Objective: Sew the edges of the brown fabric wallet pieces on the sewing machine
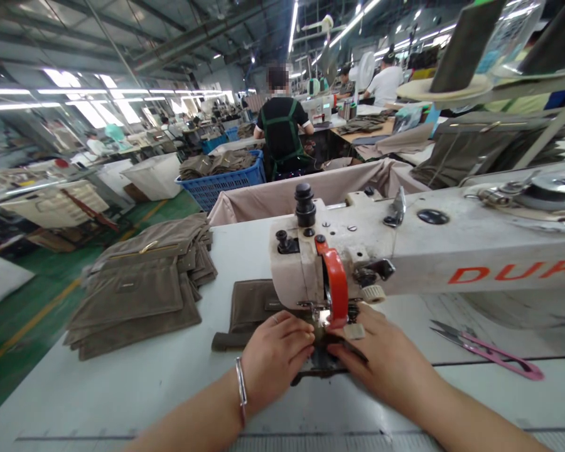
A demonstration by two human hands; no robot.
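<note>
A white sewing machine (405,251) with a red guard (338,285) stands before me, its needle area lit. Under it lies a dark olive fabric piece (252,304) with a small label, its left part flat on the table. My left hand (282,348), a silver bangle at the wrist, presses the fabric just left of the needle, fingers bent together. On the other side my right hand (379,348) grips the fabric's edge between thumb and fingers. The machine head hides part of the fabric and some of my right fingertips.
Stacked olive fabric pieces (136,282) lie at the left of the white table (169,389). Pink-handled thread snips (494,355) lie at the right. Behind are a pink cloth-lined bin (258,201), a blue basket (226,185) and a seated person (282,125).
</note>
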